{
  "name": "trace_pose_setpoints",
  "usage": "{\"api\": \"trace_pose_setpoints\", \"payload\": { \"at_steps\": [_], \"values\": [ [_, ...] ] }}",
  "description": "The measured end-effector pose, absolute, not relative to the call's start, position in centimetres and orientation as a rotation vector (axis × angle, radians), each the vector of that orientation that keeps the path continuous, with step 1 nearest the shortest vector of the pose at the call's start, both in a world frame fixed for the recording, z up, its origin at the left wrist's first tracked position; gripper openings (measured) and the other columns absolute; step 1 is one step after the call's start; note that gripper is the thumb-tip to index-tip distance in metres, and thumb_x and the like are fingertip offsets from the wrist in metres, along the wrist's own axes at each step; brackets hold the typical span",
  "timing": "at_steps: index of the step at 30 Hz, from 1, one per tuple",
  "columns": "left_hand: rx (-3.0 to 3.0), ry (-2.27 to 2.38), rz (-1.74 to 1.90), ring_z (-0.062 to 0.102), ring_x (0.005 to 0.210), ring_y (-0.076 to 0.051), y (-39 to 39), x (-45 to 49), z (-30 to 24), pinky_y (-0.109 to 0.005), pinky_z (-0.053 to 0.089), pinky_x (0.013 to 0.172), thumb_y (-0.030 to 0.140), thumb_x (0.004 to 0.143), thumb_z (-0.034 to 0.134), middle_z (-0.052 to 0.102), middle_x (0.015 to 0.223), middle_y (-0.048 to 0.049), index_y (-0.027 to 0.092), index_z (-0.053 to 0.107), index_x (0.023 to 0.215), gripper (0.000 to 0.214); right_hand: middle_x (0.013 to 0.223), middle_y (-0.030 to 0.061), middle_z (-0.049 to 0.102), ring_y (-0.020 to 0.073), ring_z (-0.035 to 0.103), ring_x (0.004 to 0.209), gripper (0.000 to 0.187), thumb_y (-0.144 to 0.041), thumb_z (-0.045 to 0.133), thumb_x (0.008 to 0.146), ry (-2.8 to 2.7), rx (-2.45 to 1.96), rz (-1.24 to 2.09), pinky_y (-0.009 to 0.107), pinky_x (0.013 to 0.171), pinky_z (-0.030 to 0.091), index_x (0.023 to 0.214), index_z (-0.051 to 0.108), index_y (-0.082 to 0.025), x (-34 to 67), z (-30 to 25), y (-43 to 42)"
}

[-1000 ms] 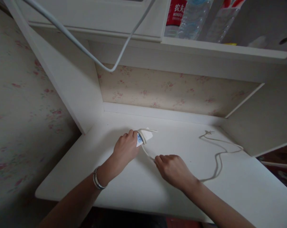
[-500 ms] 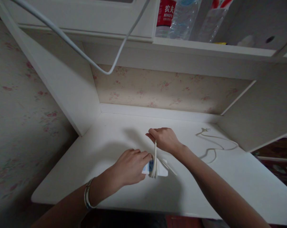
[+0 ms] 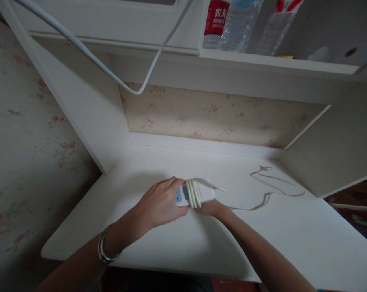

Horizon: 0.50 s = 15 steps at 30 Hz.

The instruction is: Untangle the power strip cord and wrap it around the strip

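Observation:
My left hand point(image 3: 163, 201) grips one end of a white power strip point(image 3: 207, 192) with blue socket faces, holding it above the white desk. Several turns of cream power cord point(image 3: 193, 194) wrap around the strip's middle. A short stretch of cord sticks out past its right end. My right hand point(image 3: 207, 207) is underneath the strip, closed on the cord; its fingers are mostly hidden by the strip. From behind the right wrist, the cord's loose length runs across the desk to a plug point(image 3: 265, 168) lying at the back right.
The white desk point(image 3: 153, 162) has side panels left and right. Overhead, a shelf point(image 3: 277, 63) holds several plastic bottles point(image 3: 239, 26). A pale cable or rod point(image 3: 137, 92) hangs across the upper left. Floral wallpaper point(image 3: 183, 113) covers the wall behind.
My right hand has gone from above the strip, where it pulled the cord up, down to beneath it. Left hand and strip rose slightly in view and shifted left. The loose cord is drawn straighter.

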<state>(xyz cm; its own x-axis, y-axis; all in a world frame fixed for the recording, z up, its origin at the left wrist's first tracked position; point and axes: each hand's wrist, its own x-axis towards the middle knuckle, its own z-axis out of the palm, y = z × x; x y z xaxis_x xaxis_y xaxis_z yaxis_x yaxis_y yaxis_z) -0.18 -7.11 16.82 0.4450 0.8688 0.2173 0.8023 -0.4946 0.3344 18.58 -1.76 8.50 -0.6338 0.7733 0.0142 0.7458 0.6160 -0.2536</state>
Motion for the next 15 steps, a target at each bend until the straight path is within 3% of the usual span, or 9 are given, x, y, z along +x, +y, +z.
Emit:
{"api": "trace_pose_setpoints", "payload": {
  "at_steps": [5, 7, 15],
  "values": [
    [2.430, 1.868, 0.583, 0.062, 0.092, -0.023, -4.8, -0.6, 15.6, -0.031, 0.046, 0.077, 0.029, 0.081, 0.055, 0.064, 0.099, -0.0075, 0.019, 0.053, 0.102, 0.024, 0.079, 0.0032, 0.071, 0.0166, 0.065, 0.069, 0.017, -0.032, 0.059, 0.084, -2.693, -1.454, 0.724, 0.024, 0.056, 0.036, 0.094, 0.062, -0.018, 18.7, 8.7, -6.0],
    [2.451, 1.947, 0.548, 0.061, 0.092, -0.023, -4.0, -1.0, 14.7, -0.032, 0.045, 0.078, 0.025, 0.083, 0.052, 0.063, 0.098, -0.0089, 0.017, 0.053, 0.102, 0.020, 0.077, 0.0036, 0.071, 0.0176, 0.065, 0.070, 0.015, -0.033, 0.057, 0.086, -2.734, -1.447, 0.557, 0.024, 0.056, 0.032, 0.086, 0.061, -0.019, 19.2, 9.7, -7.2],
    [2.676, 1.783, 0.404, 0.056, 0.097, -0.024, -3.9, -0.7, 11.1, -0.036, 0.044, 0.089, 0.010, 0.080, 0.052, 0.059, 0.102, -0.0111, 0.014, 0.051, 0.106, 0.027, 0.067, 0.0025, 0.066, 0.0128, 0.059, 0.057, 0.039, -0.043, 0.038, 0.097, -2.696, -1.270, 0.094, 0.028, 0.054, 0.022, 0.075, 0.058, -0.018, 20.0, 15.3, -8.6]
  ]
}}
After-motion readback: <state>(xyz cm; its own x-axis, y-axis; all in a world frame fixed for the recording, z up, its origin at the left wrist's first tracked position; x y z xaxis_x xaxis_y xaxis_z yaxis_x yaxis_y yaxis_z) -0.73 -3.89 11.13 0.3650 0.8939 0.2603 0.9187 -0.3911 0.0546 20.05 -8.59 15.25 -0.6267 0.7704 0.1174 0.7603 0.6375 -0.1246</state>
